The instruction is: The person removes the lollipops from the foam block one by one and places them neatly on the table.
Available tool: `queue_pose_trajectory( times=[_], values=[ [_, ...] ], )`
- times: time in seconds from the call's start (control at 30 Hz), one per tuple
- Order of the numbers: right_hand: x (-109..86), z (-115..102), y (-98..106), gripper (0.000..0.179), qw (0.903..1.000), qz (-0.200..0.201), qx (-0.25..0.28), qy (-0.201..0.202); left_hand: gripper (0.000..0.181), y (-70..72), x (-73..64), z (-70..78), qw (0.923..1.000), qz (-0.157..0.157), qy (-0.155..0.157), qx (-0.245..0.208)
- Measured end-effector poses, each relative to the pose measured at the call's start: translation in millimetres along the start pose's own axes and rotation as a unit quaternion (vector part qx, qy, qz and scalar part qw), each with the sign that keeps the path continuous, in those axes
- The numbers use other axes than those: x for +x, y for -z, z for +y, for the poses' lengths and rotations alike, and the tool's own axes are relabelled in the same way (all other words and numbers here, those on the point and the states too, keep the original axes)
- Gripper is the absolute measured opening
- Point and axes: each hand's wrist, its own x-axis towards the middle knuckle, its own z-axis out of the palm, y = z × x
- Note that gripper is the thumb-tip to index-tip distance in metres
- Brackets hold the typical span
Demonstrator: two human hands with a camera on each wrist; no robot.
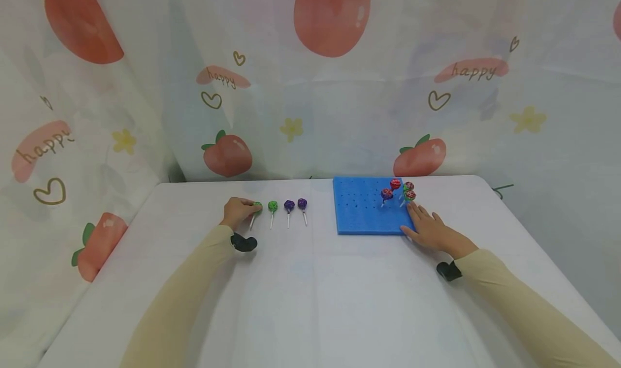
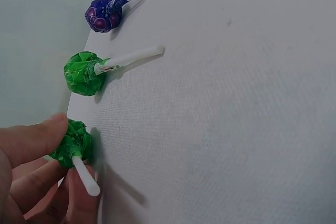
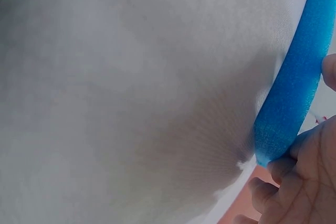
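My left hand (image 1: pixel 236 212) pinches a green-wrapped lollipop (image 2: pixel 77 142) by its head, with the thumb on one side and fingers on the other. In the left wrist view its white stick points toward the camera, off the table. Beside it lie another green lollipop (image 1: pixel 273 205) and two purple lollipops, one nearer (image 1: pixel 289 205) and one farther right (image 1: pixel 302 202). My right hand (image 1: pixel 429 230), fingers extended, touches the right edge of a blue pegboard (image 1: pixel 359 220). Standing in the board are a red lollipop (image 1: pixel 395 184), a purple-orange one (image 1: pixel 386 194) and two red-green ones (image 1: pixel 409 195).
A white cloth covers the table (image 1: pixel 301 292). Behind it hangs a printed curtain (image 1: pixel 330 104) with fruit, hearts and flowers, which also runs along the left side. Rows of small holes mark the blue board. A dark strap piece (image 1: pixel 244 243) sits at my left wrist.
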Motion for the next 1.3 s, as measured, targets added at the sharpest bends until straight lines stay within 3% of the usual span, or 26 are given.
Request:
queue_pose_trajectory(
  times=[0.47, 1.03, 1.3],
  values=[
    [0.1, -0.2, 0.2, 0.080, 1.0000, -0.006, 0.005, -0.002, 0.033, -0.7, -6.7, 4.0, 0.9992, 0.012, -0.013, -0.036],
    [1.1, 0.3, -1.5, 0.079, 1.0000, -0.003, 0.003, -0.001, 0.038, 1.1, -3.1, 5.0, 0.9994, -0.010, 0.015, -0.029],
    [0.4, 1.2, -1.2, 0.080, 1.0000, -0.001, 0.004, 0.003, 0.042, 8.2, -5.0, 5.1, 0.9988, -0.037, 0.014, -0.029]
  ],
)
